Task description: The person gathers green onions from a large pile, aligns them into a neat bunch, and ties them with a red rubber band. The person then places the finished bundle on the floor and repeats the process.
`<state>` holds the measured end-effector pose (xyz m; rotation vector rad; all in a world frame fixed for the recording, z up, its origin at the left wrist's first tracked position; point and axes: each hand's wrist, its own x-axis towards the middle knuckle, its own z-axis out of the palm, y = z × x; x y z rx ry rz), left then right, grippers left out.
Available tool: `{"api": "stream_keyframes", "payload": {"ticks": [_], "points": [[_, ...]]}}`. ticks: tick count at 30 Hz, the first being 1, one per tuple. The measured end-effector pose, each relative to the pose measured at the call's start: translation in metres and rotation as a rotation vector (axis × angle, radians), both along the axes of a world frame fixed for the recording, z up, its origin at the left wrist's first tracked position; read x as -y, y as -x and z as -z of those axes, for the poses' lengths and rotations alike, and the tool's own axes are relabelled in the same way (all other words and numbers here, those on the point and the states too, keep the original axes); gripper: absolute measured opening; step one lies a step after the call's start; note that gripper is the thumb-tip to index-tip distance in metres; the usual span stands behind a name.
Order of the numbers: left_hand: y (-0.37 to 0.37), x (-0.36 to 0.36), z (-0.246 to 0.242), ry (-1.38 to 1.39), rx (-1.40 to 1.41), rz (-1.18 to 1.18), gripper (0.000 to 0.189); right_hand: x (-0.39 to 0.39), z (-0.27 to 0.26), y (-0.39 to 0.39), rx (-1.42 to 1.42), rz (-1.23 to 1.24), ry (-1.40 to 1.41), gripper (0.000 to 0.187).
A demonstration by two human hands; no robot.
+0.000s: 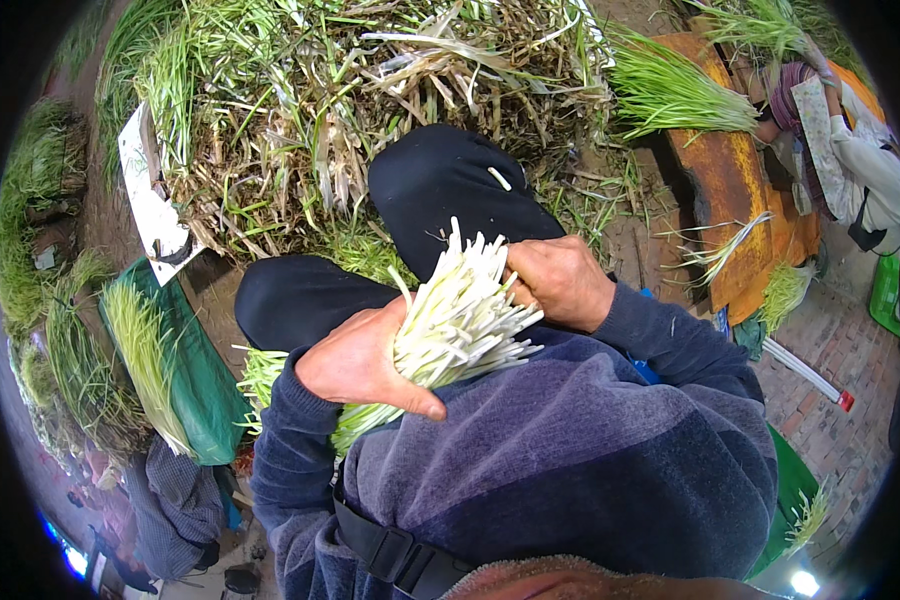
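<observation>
A thick bundle of pale-stemmed allium greens (pixel 461 322), like garlic chives, lies across my lap against my sweater. Its white ends fan out up and to the right, and its green leaves pass under my left forearm. My left hand (pixel 367 360) is wrapped around the stems, thumb on the near side. At the right edge of the bundle, my right hand (pixel 562 281) has its fingers curled and pinched on the white ends; its fingertips are partly hidden. One loose white stalk piece (pixel 499 178) rests on my dark trouser leg (pixel 450 172).
A large heap of greens and dry husks (pixel 292 150) rises beyond my knees. Left are a white board (pixel 139 180) and greens on a green sheet (pixel 214 405). Right, a bunch of greens (pixel 675 90) lies by a rusty orange board (pixel 727 180), near another person (pixel 847 150).
</observation>
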<state>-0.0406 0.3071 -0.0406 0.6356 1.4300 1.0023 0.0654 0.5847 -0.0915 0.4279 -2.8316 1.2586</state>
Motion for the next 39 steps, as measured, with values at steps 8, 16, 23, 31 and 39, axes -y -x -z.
{"api": "stream_keyframes", "payload": {"ticks": [8,16,23,31,39], "points": [[0.005,-0.008,-0.001,0.097,0.028,0.047,0.082,-0.039,-0.019,0.018,0.226,0.594,0.193,0.007],[0.005,0.004,0.008,-0.041,0.201,-0.161,0.077,-0.064,0.001,0.011,0.306,0.279,-0.35,0.01],[-0.01,0.016,-0.012,-0.002,0.039,-0.256,0.072,-0.052,-0.002,0.012,0.067,0.329,-0.095,0.018],[-0.006,0.012,-0.008,0.057,0.218,-0.153,0.098,-0.036,0.013,0.052,0.021,0.198,0.095,0.018],[0.001,0.004,-0.002,-0.033,0.326,-0.099,0.095,-0.062,0.017,0.023,0.052,0.332,-0.092,0.019]]}}
